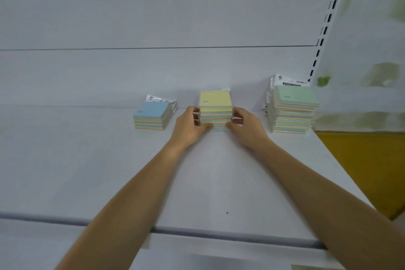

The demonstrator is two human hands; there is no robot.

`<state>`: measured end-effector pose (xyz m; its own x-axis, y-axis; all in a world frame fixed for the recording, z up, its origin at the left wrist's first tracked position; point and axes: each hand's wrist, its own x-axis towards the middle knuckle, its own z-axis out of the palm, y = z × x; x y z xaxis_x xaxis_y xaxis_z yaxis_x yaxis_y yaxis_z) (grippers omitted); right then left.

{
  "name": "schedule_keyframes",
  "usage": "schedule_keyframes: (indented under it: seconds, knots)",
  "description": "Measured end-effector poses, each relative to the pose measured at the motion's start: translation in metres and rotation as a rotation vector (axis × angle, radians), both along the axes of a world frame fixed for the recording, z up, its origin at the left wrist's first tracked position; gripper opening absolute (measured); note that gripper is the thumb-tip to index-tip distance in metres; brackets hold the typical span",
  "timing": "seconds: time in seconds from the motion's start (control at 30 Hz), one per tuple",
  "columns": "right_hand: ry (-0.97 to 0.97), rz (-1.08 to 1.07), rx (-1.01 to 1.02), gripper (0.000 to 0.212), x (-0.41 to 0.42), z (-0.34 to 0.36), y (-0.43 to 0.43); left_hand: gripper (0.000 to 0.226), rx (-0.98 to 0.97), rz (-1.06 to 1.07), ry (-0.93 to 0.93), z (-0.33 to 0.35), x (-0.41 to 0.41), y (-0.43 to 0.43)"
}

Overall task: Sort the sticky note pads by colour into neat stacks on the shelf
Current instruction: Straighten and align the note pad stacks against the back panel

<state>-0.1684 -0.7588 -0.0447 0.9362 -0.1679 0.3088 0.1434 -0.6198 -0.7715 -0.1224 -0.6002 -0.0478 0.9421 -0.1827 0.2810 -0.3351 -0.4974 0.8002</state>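
Three stacks of sticky note pads stood in a row at the back of the white shelf (87,160), well apart. Blue-topped stack (151,116) at left, the lowest. Yellow-topped stack (215,107) in the middle. Green-topped stack (293,109) at right, the tallest, near the slotted upright (328,17). Pads per stack too blurred to count. Two hands in view: left hand (188,125) and right hand (245,125) each gripped a side of the yellow-topped stack, fingers curled round it, thumbs at its front.
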Motion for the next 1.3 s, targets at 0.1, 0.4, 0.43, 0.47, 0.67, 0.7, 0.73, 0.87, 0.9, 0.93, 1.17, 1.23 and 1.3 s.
schedule_keyframes:
  seconds: [0.1,0.4,0.43,0.47,0.67,0.7,0.73,0.87,0.9,0.93,1.17,1.23,1.3]
  knots:
    - [0.020,-0.018,-0.014,0.044,0.001,-0.001,0.000,0.053,-0.013,0.006,-0.010,-0.001,0.001,-0.001]
    - [0.078,-0.034,-0.060,0.053,-0.006,-0.006,0.003,0.055,0.061,-0.087,-0.005,-0.001,0.001,0.007]
    - [0.071,-0.040,-0.073,0.052,-0.006,-0.006,0.003,0.055,0.058,-0.088,-0.008,0.000,0.001,0.007]
    - [0.066,-0.045,-0.077,0.052,-0.007,-0.006,0.003,0.055,0.056,-0.090,-0.010,0.000,0.002,0.007]
    - [0.058,-0.050,-0.079,0.050,-0.009,-0.005,0.003,0.055,0.014,-0.091,-0.004,0.000,0.002,0.007]
    - [0.062,-0.051,-0.073,0.051,-0.009,-0.005,0.004,0.055,0.006,-0.092,0.000,0.000,0.002,0.008]
    - [0.063,-0.054,-0.066,0.050,-0.010,-0.004,0.004,0.055,0.004,-0.090,0.000,0.000,0.001,0.007]
    - [0.031,-0.060,-0.079,0.041,-0.009,0.000,0.004,0.056,0.014,-0.102,-0.016,0.001,0.001,0.008]
    - [0.023,-0.059,-0.079,0.038,-0.009,0.000,0.004,0.055,0.028,-0.113,-0.026,0.002,0.002,0.009]
    - [0.014,-0.060,-0.072,0.035,-0.009,0.000,0.003,0.054,0.041,-0.126,-0.032,0.003,0.002,0.009]
    - [-0.006,-0.066,-0.058,0.034,-0.007,-0.002,0.002,0.045,0.017,-0.133,-0.051,0.004,-0.001,0.009]
    - [-0.028,-0.075,-0.060,0.034,-0.007,-0.003,0.003,0.043,0.023,-0.117,-0.066,0.004,-0.001,0.008]
    - [-0.048,-0.093,-0.038,0.033,-0.007,-0.003,0.002,0.041,0.010,-0.113,-0.063,0.004,-0.001,0.008]
